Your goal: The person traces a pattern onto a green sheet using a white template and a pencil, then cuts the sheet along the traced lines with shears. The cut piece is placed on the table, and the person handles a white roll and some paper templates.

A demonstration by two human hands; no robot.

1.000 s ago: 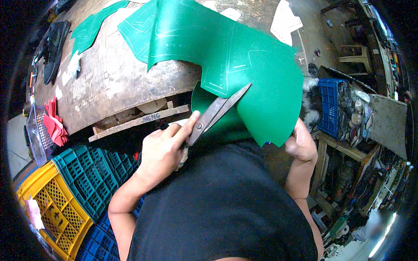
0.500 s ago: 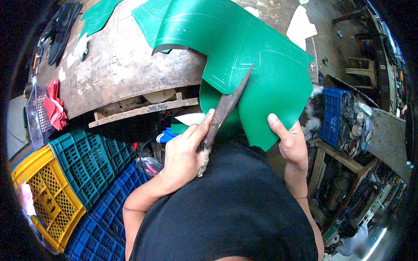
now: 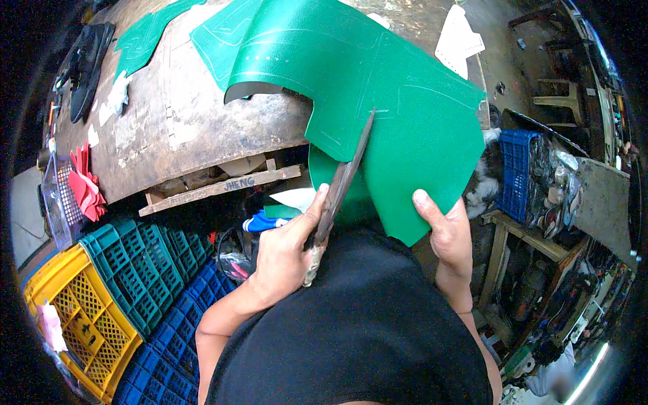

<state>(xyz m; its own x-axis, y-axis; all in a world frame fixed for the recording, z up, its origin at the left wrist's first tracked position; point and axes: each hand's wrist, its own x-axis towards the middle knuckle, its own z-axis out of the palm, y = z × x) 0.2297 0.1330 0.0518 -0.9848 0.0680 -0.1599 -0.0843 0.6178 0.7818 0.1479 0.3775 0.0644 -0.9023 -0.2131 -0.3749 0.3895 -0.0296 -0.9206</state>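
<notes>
My left hand [image 3: 287,246] grips large metal scissors [image 3: 341,179] with a wrapped handle, its index finger stretched along them; their long blade lies into the cut of a green sheet [image 3: 422,158], tip near a pale traced line. Whether the blades are apart is unclear. My right hand [image 3: 445,233] pinches the sheet's lower right edge, thumb on top, fingers hidden beneath. The sheet has white outlines and a curled flap toward the worn wooden table [image 3: 152,135]. Another green piece [image 3: 138,50] and a white pattern piece [image 3: 455,40] lie on that table.
A black shoe [image 3: 88,67] and red pieces [image 3: 84,185] sit at the left. Below are yellow [image 3: 67,304], teal [image 3: 128,270] and blue [image 3: 169,337] crates. At the right stand another blue crate [image 3: 516,175], a pale stool [image 3: 557,101] and cluttered wooden framing [image 3: 530,239].
My left hand has moved right and the scissors have turned more edge-on and upright. My right thumb has come over the sheet's top, and the sheet has shifted slightly right.
</notes>
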